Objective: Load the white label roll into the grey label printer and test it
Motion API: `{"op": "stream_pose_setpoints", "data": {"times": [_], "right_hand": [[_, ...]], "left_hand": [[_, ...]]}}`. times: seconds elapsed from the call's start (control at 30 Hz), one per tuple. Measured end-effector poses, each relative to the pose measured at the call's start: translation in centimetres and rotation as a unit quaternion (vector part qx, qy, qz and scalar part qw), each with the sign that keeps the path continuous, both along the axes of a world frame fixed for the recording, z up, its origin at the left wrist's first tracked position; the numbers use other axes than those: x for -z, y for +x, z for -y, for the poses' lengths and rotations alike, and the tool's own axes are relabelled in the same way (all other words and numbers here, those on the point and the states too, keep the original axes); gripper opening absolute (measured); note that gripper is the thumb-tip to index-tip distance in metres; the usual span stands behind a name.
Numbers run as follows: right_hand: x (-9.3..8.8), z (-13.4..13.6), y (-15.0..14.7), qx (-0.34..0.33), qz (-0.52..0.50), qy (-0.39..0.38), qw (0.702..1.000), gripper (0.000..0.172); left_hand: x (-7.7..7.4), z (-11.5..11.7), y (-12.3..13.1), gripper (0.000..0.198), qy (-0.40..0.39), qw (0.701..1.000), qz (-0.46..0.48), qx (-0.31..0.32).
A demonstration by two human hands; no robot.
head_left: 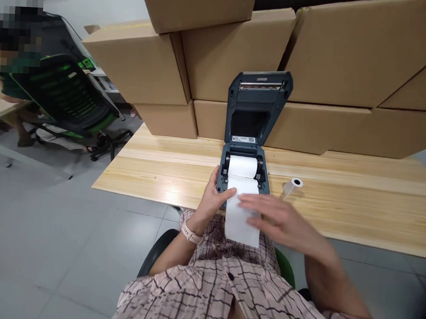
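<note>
A dark grey label printer point(247, 149) stands at the table's front edge, its lid point(255, 107) tilted up and back. Inside sits a white label roll point(243, 167), and a strip of label paper point(241, 223) runs out over the front and hangs past the edge. My left hand point(213, 195) grips the printer's left front side, with the thumb lying on the strip. Over the strip's right part is my right hand point(272, 215), fingers stretched and slightly blurred; whether they touch the paper I cannot tell.
A small white roll point(295, 183) with a loose tail lies on the wooden table point(155, 166) to the right. Stacked cardboard boxes point(236, 51) stand close behind the printer. At far left a person point(10, 72) sits on a green and black chair point(73, 95).
</note>
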State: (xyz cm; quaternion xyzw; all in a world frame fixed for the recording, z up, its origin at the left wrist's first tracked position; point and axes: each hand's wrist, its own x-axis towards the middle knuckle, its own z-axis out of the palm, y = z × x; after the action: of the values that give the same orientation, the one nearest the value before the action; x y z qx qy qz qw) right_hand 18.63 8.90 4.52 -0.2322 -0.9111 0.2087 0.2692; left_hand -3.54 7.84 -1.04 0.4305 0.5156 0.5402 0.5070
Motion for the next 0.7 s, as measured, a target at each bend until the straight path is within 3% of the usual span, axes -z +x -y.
{"op": "stream_pose_setpoints", "data": {"times": [0.1,0.17,0.23,0.33,0.4,0.53,0.7], "right_hand": [[-3.5,-5.1,1.4,0.144,-0.133,0.023,0.980,0.035],[-5.5,-9.8,1.3,0.249,-0.259,0.079,0.930,0.040],[-7.0,-14.7,0.6,0.269,-0.300,0.060,0.913,0.058],[-8.3,-20.9,-1.0,0.247,-0.267,-0.085,0.928,0.081],[-8.8,-23.2,-2.0,0.226,-0.256,-0.164,0.926,0.092],[-9.1,-23.0,-2.8,0.220,-0.297,-0.163,0.915,0.083],[-7.3,-15.4,-1.0,0.150,-0.280,-0.084,0.944,0.052]], "left_hand": [[-0.1,0.0,-0.4,0.103,-0.002,1.000,-0.008,0.023],[-0.2,0.4,-0.4,0.103,-0.001,0.999,-0.022,0.028],[-0.4,1.2,-0.2,0.108,-0.016,0.999,-0.020,0.022],[-1.3,2.8,0.2,0.116,-0.062,0.998,0.011,0.022],[-2.3,3.5,0.3,0.117,-0.080,0.996,0.029,0.031],[-3.6,3.7,0.0,0.113,-0.071,0.996,0.046,0.040],[-2.5,3.4,-0.8,0.116,-0.066,0.995,0.062,0.048]]}}
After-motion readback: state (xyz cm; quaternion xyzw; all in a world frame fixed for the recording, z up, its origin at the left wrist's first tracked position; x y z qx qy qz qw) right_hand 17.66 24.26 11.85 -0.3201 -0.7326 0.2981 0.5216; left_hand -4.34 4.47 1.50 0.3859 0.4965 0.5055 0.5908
